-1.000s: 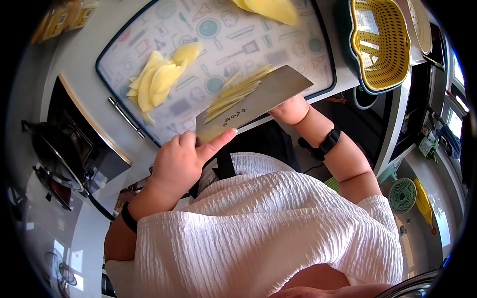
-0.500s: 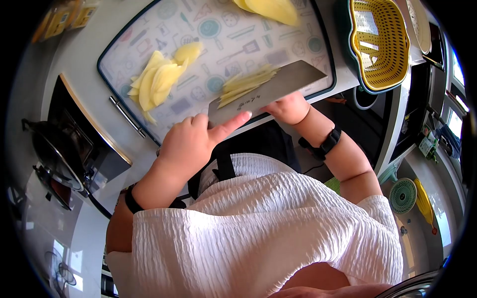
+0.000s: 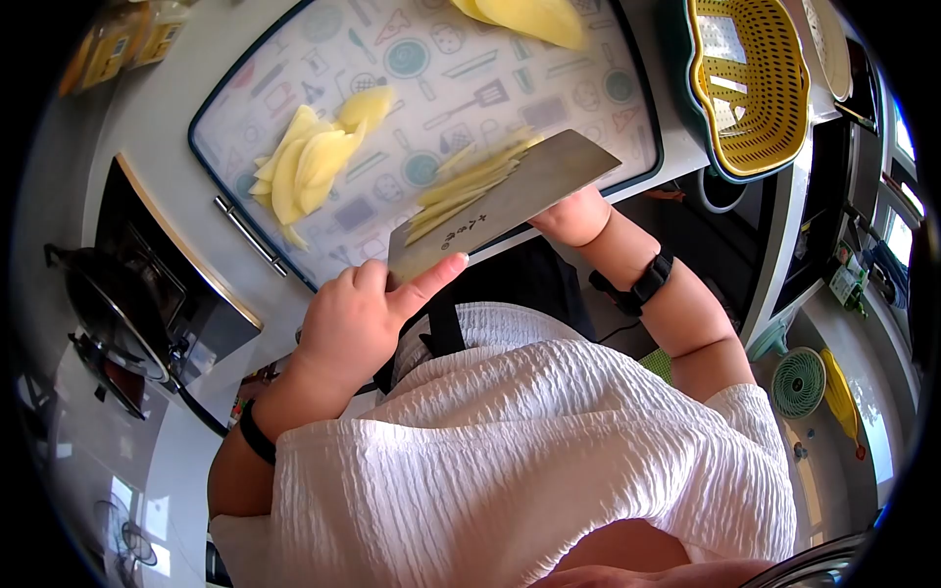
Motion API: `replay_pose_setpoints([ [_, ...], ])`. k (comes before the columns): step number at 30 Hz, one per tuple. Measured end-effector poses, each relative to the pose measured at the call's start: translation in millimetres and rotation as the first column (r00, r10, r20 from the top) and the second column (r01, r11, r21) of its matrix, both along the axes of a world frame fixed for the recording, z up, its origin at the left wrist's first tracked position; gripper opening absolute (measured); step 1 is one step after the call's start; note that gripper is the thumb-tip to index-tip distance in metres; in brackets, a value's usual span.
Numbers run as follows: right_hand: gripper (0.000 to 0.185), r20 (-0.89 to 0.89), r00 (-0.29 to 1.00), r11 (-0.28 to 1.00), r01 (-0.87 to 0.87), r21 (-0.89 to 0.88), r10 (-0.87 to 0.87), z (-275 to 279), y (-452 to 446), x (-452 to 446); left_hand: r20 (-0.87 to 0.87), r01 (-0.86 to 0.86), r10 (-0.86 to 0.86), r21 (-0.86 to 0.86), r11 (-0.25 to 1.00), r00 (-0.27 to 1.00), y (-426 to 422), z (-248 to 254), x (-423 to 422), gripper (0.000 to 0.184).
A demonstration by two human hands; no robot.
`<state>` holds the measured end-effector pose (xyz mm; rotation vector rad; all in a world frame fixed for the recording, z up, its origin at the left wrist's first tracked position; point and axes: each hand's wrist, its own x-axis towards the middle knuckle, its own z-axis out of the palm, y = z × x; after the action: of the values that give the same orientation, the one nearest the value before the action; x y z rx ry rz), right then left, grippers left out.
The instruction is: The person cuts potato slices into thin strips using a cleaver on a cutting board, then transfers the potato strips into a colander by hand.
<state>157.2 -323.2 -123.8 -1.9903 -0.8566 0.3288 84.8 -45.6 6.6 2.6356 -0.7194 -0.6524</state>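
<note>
A broad-bladed cleaver (image 3: 505, 201) is tilted over the near edge of the patterned cutting board (image 3: 323, 54). My left hand (image 3: 348, 318) is closed at the blade's left end, one finger stretched along its lower edge. At the lower right edge, my right hand (image 3: 576, 216) is closed against the blade, its fingertips partly hidden behind it. Thin pale-yellow strips (image 3: 469, 184), which look like potato, lie along the blade's upper side. To the left rests a pile of thin slices (image 3: 312, 162). More large slices (image 3: 529, 20) lie at the far edge.
A yellow colander (image 3: 753, 137) nested in a dark green basin stands right of the board. On the left are a dark pan (image 3: 103, 304) and a wood-edged black panel (image 3: 162, 265). Packaged food (image 3: 127, 39) sits at the upper left.
The cleaver has shifted left and slightly down, with my left hand moving the same way. The strips by the blade have moved left too. My right hand has barely moved.
</note>
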Motion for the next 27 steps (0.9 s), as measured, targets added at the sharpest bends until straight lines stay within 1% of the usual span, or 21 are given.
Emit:
replay_pose_setpoints([
  [1,0.027,0.006,1.0,1.0,0.002,0.004,-0.002,1,0,0,0.022,-0.001,0.001,-0.018,1.0,1.0,1,-3,-1,0.078],
  [4,0.026,0.036,0.999,1.0,0.006,-0.003,-0.006,-1,-1,0,0.014,0.013,-0.012,-0.008,1.0,1.0,0,-5,1,0.078],
  [7,0.024,0.027,0.999,0.999,0.041,-0.007,-0.041,3,1,0,0.018,0.009,-0.009,-0.014,1.0,1.0,1,-11,3,0.077],
  [10,0.022,-0.015,0.998,0.998,-0.052,0.047,0.053,6,-1,3,0.033,0.03,-0.031,0.021,0.999,0.999,-9,-24,16,0.076],
  [13,0.022,0.013,0.999,0.999,-0.038,0.036,0.038,10,1,3,0.083,0.027,-0.027,0.002,1.0,0.996,-20,-30,21,0.076],
  [16,0.023,-0.034,0.999,0.999,0.028,0.021,-0.027,4,-2,-2,0.096,0.038,-0.034,-0.032,0.999,0.995,-13,-30,13,0.076],
  [19,0.026,0.074,0.997,0.993,-0.02,-0.115,0.028,-4,-6,-5,0.032,0.018,-0.017,-0.046,0.999,0.999,-6,-19,1,0.076],
  [22,0.028,0.001,1.0,0.997,0.009,-0.083,-0.009,-11,-6,-9,0.003,0.004,-0.004,-0.033,0.999,1.0,2,-12,-7,0.076],
  [25,0.029,-0.122,0.991,0.999,0.042,-0.035,-0.046,-10,-5,-8,0.013,0.014,-0.014,-0.019,1.0,1.0,4,-5,-6,0.077],
  [27,0.028,0.01,1.0,0.999,0.008,-0.034,-0.007,-4,-5,-4,0.001,0.017,-0.017,-0.006,1.0,1.0,2,-3,-3,0.077],
])
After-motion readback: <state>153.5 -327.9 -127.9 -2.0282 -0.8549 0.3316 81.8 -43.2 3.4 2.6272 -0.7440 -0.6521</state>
